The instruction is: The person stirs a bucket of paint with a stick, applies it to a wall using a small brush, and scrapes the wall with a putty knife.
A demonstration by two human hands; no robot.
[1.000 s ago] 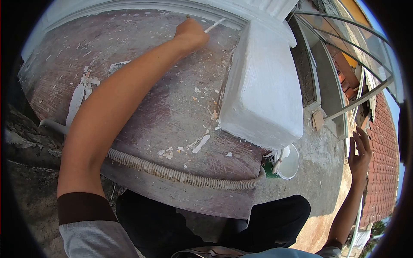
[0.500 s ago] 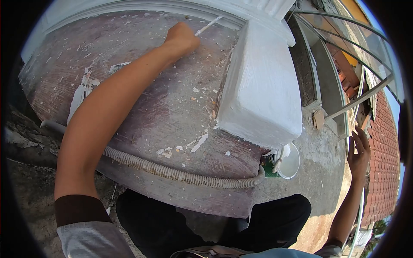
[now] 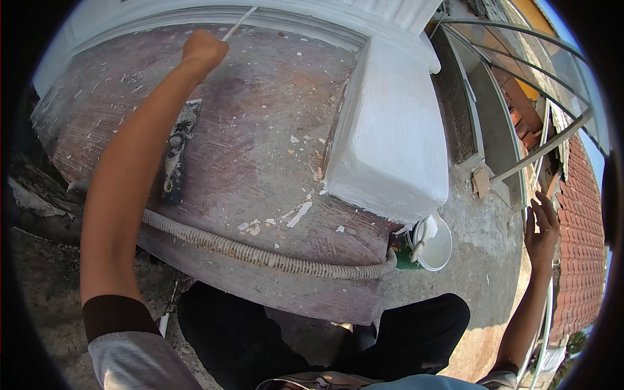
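My left hand (image 3: 204,52) is closed round a thin white stick-like tool (image 3: 239,23), whose far end reaches the white moulding (image 3: 305,29) at the back of the worn purple-grey ledge (image 3: 260,130). What sits at the tool's tip is too small to make out. My right hand (image 3: 542,227) is raised at the far right, its fingers apart and nothing in it. Beneath my left forearm lies a dark, paint-stained flat tool (image 3: 179,149) on the ledge.
A white block-shaped pillar base (image 3: 393,130) stands right of centre. Below it are a white bucket (image 3: 437,247) and a green container (image 3: 405,257). A ribbed hose (image 3: 260,255) runs along the ledge's front. Glass panels and red roof tiles (image 3: 580,227) are at right.
My left hand has moved left along the moulding with the white tool, and more of the dark flat tool shows. My right hand has stayed in place.
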